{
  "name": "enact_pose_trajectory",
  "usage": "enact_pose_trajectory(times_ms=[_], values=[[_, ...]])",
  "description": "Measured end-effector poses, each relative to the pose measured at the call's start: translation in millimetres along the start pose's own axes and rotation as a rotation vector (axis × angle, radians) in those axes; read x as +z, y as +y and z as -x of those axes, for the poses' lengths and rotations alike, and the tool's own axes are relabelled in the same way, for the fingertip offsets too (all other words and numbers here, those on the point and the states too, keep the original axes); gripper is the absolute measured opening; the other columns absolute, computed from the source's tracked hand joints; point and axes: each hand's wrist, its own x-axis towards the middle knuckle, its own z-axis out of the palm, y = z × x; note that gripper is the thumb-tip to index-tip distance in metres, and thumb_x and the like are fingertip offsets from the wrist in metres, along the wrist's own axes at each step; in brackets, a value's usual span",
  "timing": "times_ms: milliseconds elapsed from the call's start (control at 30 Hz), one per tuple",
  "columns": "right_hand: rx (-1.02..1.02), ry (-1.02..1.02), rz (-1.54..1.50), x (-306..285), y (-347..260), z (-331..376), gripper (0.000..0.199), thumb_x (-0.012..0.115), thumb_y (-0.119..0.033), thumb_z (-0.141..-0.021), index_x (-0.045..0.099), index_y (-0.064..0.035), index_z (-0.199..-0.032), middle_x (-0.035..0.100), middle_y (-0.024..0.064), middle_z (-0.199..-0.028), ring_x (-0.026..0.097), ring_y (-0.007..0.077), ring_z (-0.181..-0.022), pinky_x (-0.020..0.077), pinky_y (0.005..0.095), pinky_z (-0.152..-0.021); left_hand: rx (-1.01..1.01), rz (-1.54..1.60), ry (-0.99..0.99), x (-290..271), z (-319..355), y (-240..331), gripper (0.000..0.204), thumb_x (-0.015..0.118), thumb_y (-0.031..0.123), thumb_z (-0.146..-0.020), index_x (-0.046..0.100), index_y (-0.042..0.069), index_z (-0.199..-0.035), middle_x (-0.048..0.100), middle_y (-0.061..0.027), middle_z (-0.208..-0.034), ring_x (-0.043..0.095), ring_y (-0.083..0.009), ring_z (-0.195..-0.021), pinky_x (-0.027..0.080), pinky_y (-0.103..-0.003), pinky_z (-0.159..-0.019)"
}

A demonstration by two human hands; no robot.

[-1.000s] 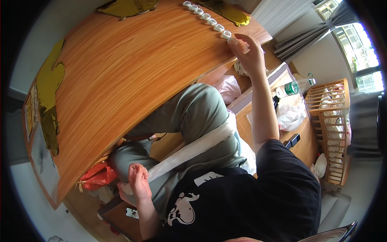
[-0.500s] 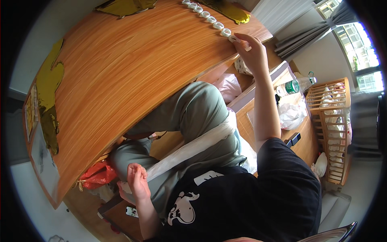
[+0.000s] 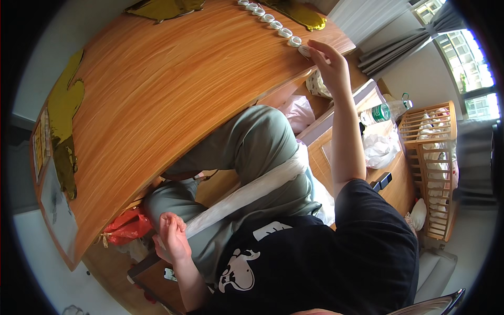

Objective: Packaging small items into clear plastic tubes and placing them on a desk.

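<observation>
My right hand (image 3: 332, 65) reaches to the far right edge of the wooden table (image 3: 173, 100). Its thumb and index finger stretch out, parted, beside a small white coil (image 3: 304, 51), which rests on the tabletop. This coil stands at the near end of a row of several similar white coils (image 3: 285, 32). Low on the left, my left hand (image 3: 173, 239) curls around the end of a long white bundle of strands (image 3: 247, 198). The bundle lies across my lap and drapes over my right knee.
Gold foil shapes (image 3: 67, 110) lie along the table's left and far edges. Beneath the table, on the left, is a red plastic bag (image 3: 127, 226). A plastic bottle (image 3: 375, 114) and white bag (image 3: 380, 148) are at right, near a wooden slatted rack (image 3: 430, 168).
My right hand has drawn back slightly from the last coil, its fingers parting, and the coil stays on the table. My left hand has shifted a little to the left.
</observation>
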Motion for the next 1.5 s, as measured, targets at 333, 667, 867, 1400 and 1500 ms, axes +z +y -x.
enact_pose_trajectory(times_ms=[333, 667, 867, 1400, 1500], values=[[0.008, -0.04, -0.287, -2, 12, -3, 0.026, 0.056, -0.013, -0.096, 0.062, 0.0034, -0.116, 0.067, 0.0105, -0.11, 0.061, 0.0135, -0.102, 0.0455, 0.0254, -0.092, 0.067, -0.009, 0.079, -12, -8, 15, 0.004, 0.048, 0.012, -0.095, 0.049, 0.009, -0.092, 0.042, 0.0021, -0.074, 0.038, -0.007, -0.068, 0.03, -0.023, -0.064], [-0.418, 0.141, -0.244, 26, -53, 80, 0.013, 0.053, 0.0, -0.092, 0.061, 0.0031, -0.102, 0.066, 0.0119, -0.095, 0.061, 0.0171, -0.09, 0.0483, 0.0293, -0.081, 0.259, -0.741, 0.104, -47, -12, 11, 0.026, 0.057, 0.008, -0.093, 0.055, 0.003, -0.119, 0.054, 0.0, -0.094, 0.049, -0.0094, -0.086, 0.041, -0.024, -0.08], [-0.462, -0.774, 0.045, 86, -116, 159, 0.026, 0.07, -0.007, -0.077, 0.067, -0.0058, -0.103, 0.065, 0.0095, -0.107, 0.053, 0.0323, -0.113, 0.0421, 0.0428, -0.096, 0.33, -1.198, -0.008, -36, -26, 23, 0.029, 0.065, 0.012, -0.087, 0.061, 0.006, -0.115, 0.064, -0.0123, -0.108, 0.061, -0.0277, -0.099, 0.048, -0.034, -0.084], [-0.382, -1.254, -0.063, 137, -93, 212, 0.012, 0.058, -0.008, -0.085, 0.066, -0.0014, -0.091, 0.065, 0.0128, -0.091, 0.059, 0.0327, -0.092, 0.0465, 0.0398, -0.085, 0.367, -1.19, -0.244, -1, -3, -22, 0.018, 0.066, 0.019, -0.084, 0.066, 0.007, -0.099, 0.068, -0.0097, -0.092, 0.064, -0.0303, -0.081, 0.05, -0.041, -0.072], [-0.322, -1.233, -0.057, 129, -92, 197, 0.012, 0.056, -0.003, -0.085, 0.066, -0.0001, -0.092, 0.065, 0.0134, -0.09, 0.06, 0.0313, -0.09, 0.0479, 0.0371, -0.081, 0.42, -1.219, -0.244, 8, -3, -27, 0.019, 0.067, 0.018, -0.084, 0.065, 0.007, -0.099, 0.067, -0.0083, -0.091, 0.064, -0.0289, -0.08, 0.051, -0.04, -0.071]])
